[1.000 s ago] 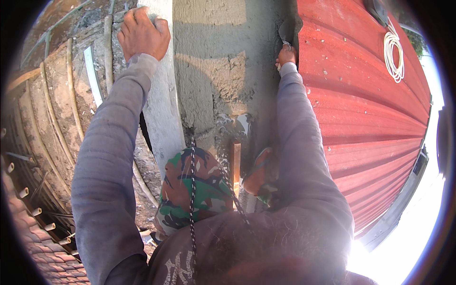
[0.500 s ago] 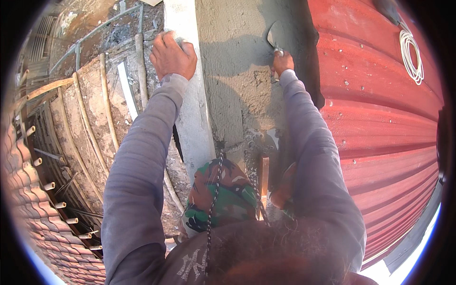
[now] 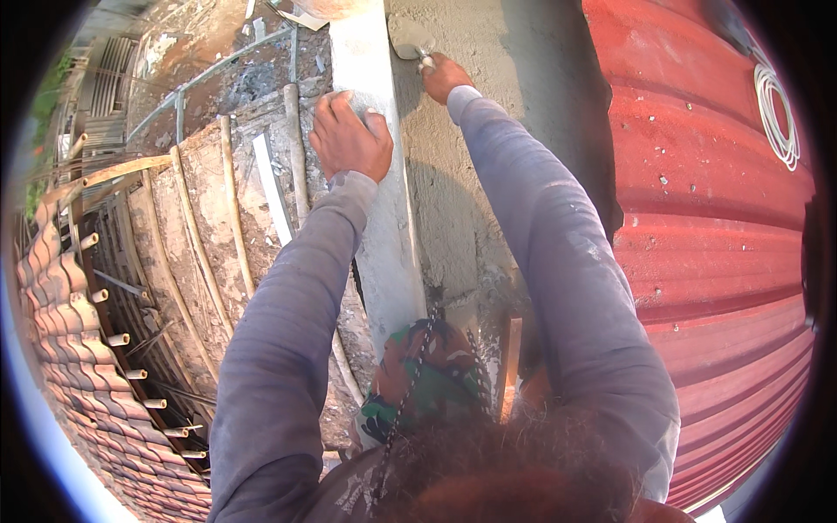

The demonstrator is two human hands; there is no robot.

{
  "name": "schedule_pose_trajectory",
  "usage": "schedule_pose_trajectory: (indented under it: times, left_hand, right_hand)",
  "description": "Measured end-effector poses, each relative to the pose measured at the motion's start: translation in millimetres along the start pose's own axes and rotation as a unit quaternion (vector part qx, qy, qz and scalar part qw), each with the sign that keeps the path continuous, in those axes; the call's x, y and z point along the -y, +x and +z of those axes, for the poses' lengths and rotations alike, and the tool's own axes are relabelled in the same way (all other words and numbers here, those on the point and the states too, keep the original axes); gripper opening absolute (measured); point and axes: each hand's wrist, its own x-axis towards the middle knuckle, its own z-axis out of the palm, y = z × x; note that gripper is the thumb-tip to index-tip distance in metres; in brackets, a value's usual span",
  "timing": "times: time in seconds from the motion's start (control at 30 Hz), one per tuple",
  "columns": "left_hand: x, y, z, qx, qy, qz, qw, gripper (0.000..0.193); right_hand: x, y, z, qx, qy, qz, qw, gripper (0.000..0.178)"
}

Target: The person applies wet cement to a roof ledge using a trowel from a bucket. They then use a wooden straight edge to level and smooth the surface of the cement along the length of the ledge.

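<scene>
My right hand (image 3: 445, 77) is closed round the handle of a trowel (image 3: 410, 38). The trowel's rounded blade lies against wet grey mortar (image 3: 471, 26), close to a pale concrete ledge (image 3: 364, 74). On that ledge rests my left hand (image 3: 353, 138), its fingers spread over the edge and holding nothing. Below my right forearm, the mortar strip runs back toward my body, rougher and patchy near a thin upright wooden piece (image 3: 510, 370).
Red corrugated metal roofing (image 3: 697, 235) fills the right side, with a coil of white cable (image 3: 776, 118) on it. Left of the ledge, bamboo poles (image 3: 231, 200) cross far below. Clay roof tiles (image 3: 78, 349) curve along the lower left.
My right hand has carried the trowel left and farther away, from the mortar's right side to beside the ledge. My left hand stays on the ledge while the whole view has shifted somewhat.
</scene>
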Motion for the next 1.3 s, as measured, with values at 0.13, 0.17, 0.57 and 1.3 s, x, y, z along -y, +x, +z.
schedule_pose_trajectory:
  times: [0.13,0.17,0.57,1.3]
  left_hand:
    - [2,0,-1,-0.005,0.011,-0.001,1.000,0.051]
    - [2,0,-1,-0.004,0.006,-0.002,1.000,0.050]
    - [-3,3,-3,0.019,-0.019,-0.016,1.000,0.049]
    - [1,1,-3,0.009,-0.002,-0.017,1.000,0.049]
  right_hand:
    - [0,11,-15,-0.005,-0.061,0.028,0.998,0.049]
    - [-2,14,-20,-0.027,-0.052,0.034,0.998,0.049]
    - [17,68,-26,-0.040,-0.057,0.002,0.998,0.048]
    - [-70,98,-141,-0.082,-0.144,0.048,0.985,0.051]
